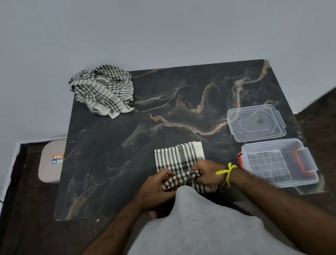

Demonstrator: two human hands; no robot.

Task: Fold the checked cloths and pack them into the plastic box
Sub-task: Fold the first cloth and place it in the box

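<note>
Both my hands, left (156, 186) and right (207, 174), pinch the near edge of the black-and-white checked cloth (180, 157) on the dark marbled bench (124, 153). If my pinches lift unevenly, I reckon the fold skews and fits the clear plastic box (280, 163) badly.

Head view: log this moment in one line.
left hand, right hand: grip near edge of checked cloth | plastic box: open

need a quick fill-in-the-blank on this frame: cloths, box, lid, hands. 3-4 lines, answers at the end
1. Both hands, left and right, grip the near edge of the ____ cloth.
2. The crumpled pile of cloths sits at the table's far ____ corner.
3. The lid lies on the table just ____ the plastic box.
4. A ____ band is tied round the right wrist.

Answers: checked; left; beyond; yellow
</note>
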